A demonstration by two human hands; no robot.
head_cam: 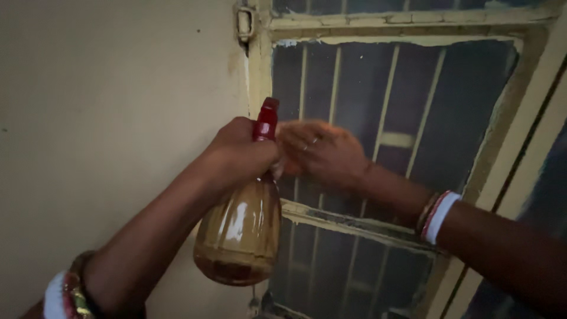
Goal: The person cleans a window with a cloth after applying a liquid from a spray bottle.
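Observation:
My left hand (pixel 239 155) grips the neck of a spray bottle (pixel 241 231) with a red trigger head (pixel 266 120) and a clear ribbed body that has a little brown liquid at the bottom. The bottle hangs upright in front of a window's left frame. My right hand (pixel 322 153), blurred and wearing a ring, is at the front of the red spray head, fingers touching or just beside it. Whether it grips the nozzle is unclear. Bangles sit on both wrists.
A window with a worn pale-yellow frame (pixel 260 71) and dark glass panes (pixel 455 112) fills the right side, with vertical bars behind the glass. A latch (pixel 244 23) sits at the frame's upper left. A plain beige wall (pixel 106 118) is on the left.

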